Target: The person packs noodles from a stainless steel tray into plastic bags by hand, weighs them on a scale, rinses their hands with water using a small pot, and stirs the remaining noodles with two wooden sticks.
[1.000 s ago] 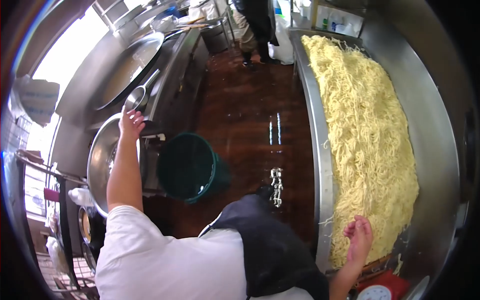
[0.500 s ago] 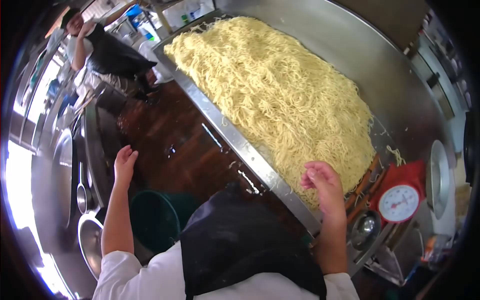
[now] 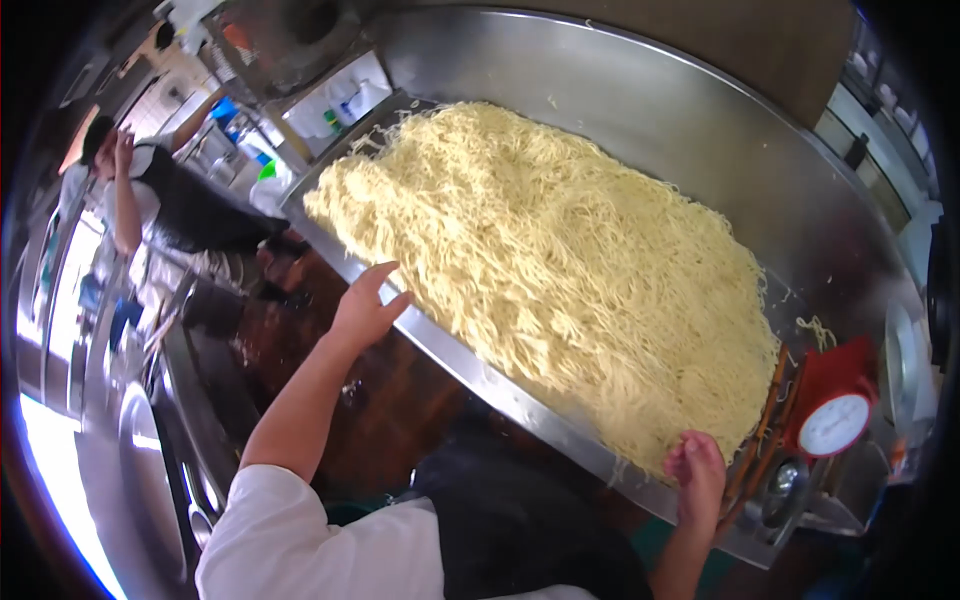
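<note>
- Nearest, a black cloth apron (image 3: 530,520) covers the wearer's front, beside a white short sleeve (image 3: 270,520) on the left.
- The right hand (image 3: 698,470), fingers loosely curled, is at the near right end of a pale yellow heap of thin noodles (image 3: 560,280); whether it grips any strand cannot be told.
- Right of that hand stands a red scale with a round white dial (image 3: 835,425).
- The left hand (image 3: 370,310), fingers spread, is at the near rim of a long silver steel trough (image 3: 490,380); contact is unclear.
- The noodles lie heaped inside this trough.
- Far left stands another person in a black apron (image 3: 200,200).
</note>
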`<state>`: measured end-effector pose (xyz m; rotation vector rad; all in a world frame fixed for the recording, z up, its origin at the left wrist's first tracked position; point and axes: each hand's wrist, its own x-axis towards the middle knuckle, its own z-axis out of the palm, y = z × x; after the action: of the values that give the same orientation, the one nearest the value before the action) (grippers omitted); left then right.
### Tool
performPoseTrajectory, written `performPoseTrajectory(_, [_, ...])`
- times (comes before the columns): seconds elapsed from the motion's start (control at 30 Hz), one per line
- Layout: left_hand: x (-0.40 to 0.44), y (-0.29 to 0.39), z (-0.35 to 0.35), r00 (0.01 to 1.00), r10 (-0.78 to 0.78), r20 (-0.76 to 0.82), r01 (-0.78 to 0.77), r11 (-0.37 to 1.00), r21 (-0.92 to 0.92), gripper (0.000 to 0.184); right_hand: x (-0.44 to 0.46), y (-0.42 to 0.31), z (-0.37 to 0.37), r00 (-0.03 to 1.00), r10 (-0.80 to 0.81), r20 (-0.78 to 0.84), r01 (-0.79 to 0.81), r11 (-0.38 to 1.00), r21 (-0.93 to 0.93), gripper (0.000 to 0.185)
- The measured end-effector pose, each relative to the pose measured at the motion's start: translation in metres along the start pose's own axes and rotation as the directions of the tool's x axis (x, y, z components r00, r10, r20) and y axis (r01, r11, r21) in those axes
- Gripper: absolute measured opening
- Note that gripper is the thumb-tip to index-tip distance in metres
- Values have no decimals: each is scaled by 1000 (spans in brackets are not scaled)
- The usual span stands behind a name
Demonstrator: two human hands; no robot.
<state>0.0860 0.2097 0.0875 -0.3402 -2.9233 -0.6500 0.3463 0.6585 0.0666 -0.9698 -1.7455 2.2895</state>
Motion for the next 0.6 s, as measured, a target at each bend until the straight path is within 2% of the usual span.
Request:
performPoseTrajectory(0.07, [44, -23, 4, 998, 4, 66, -5, 1000, 19, 56, -1, 2, 32, 996, -8, -87, 11, 999, 35, 19])
performPoseTrajectory(0.17, [97, -60, 10, 994, 62, 89, -58, 997, -47, 56, -4, 6, 91, 992, -7, -124, 25, 989, 146, 19])
performPoseTrajectory(0.27, [135, -82, 9, 986, 124, 110, -116, 990, -74, 54, -12, 11, 150, 989, -16, -147, 13, 1000, -20, 17])
performPoseTrajectory(0.33, [157, -80, 12, 974, 173, 144, -154, 979, -134, 53, -20, 11, 176, 995, 30, -95, -34, 998, -47, 18])
performPoseTrajectory(0.43, [169, -104, 37, 976, 192, 106, -160, 954, -254, 50, -26, 31, 178, 999, 45, -19, -45, 999, -31, 23])
performPoseTrajectory(0.47, [170, -105, 41, 973, 202, 109, -160, 937, -310, 51, -27, 40, 176, 999, -5, -36, 1, 995, -103, 24])
performPoseTrajectory(0.53, [152, -104, 28, 941, 306, 147, -271, 938, -217, 51, -30, 39, 177, 998, -46, -48, 37, 983, -181, 26])
performPoseTrajectory(0.6, [133, -111, 26, 944, 258, 204, -240, 964, -113, 51, -36, 33, 180, 997, -56, -53, 46, 984, -173, 27])
